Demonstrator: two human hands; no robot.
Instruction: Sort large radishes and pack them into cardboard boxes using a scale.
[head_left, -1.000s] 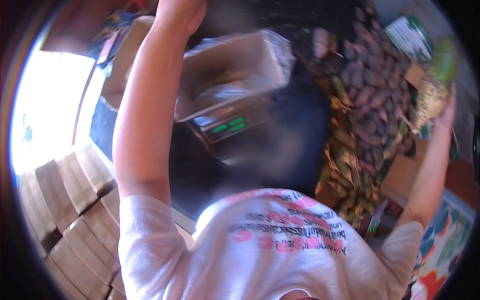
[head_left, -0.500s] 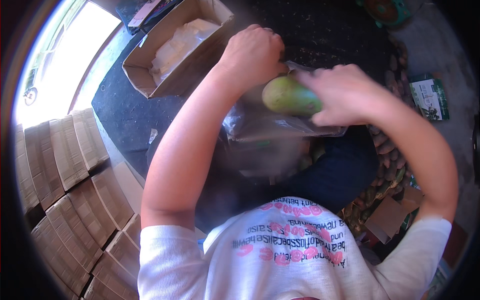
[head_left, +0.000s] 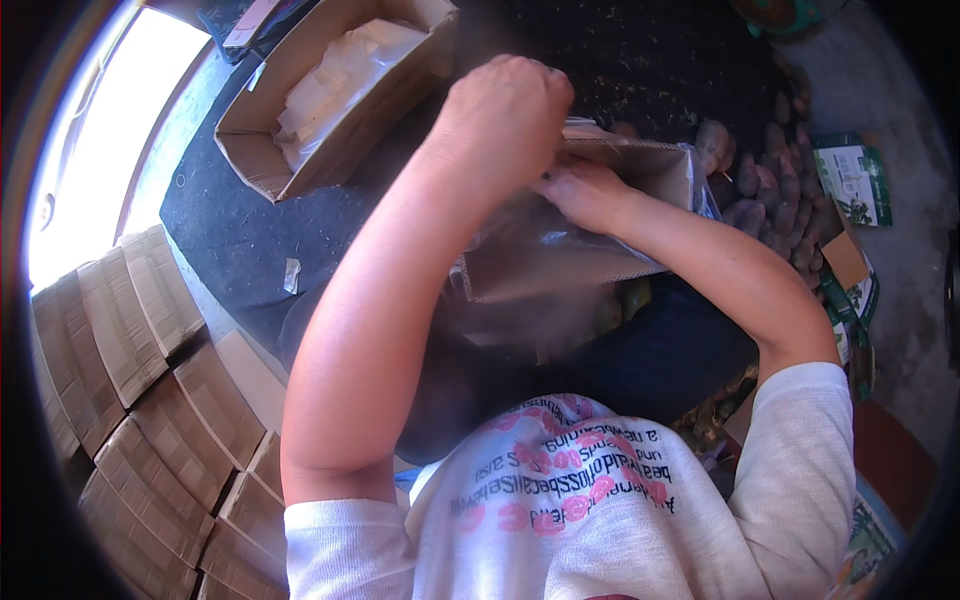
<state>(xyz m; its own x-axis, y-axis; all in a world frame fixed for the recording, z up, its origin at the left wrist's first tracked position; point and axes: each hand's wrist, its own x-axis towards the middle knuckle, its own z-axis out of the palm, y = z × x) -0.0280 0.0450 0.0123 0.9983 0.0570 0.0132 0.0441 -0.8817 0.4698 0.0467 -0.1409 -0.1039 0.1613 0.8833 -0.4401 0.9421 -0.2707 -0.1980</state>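
An open cardboard box (head_left: 565,275) lined with clear plastic (head_left: 515,222) stands in front of me. My left hand (head_left: 512,112) is closed in a fist over its far left part; whatever it grips is hidden under the fingers. Close below it, my right hand (head_left: 585,192) dips into the box opening, its fingers drawn together and their tips out of sight behind the left hand. I cannot make out what lies between them. No green fruit shows in the right hand.
Another open carton (head_left: 400,95) with paper and plastic inside lies at the far left. Cardboard boxes (head_left: 110,340) are stacked at the left. Brownish-red oblong produce (head_left: 775,190) is heaped at the right, near a green and white printed carton (head_left: 855,180). Dark sheeting (head_left: 250,240) covers the floor.
My right hand held a large green oblong fruit over the box; it has moved left and down into the opening, and the fruit is out of sight. My left hand stays nearly in place.
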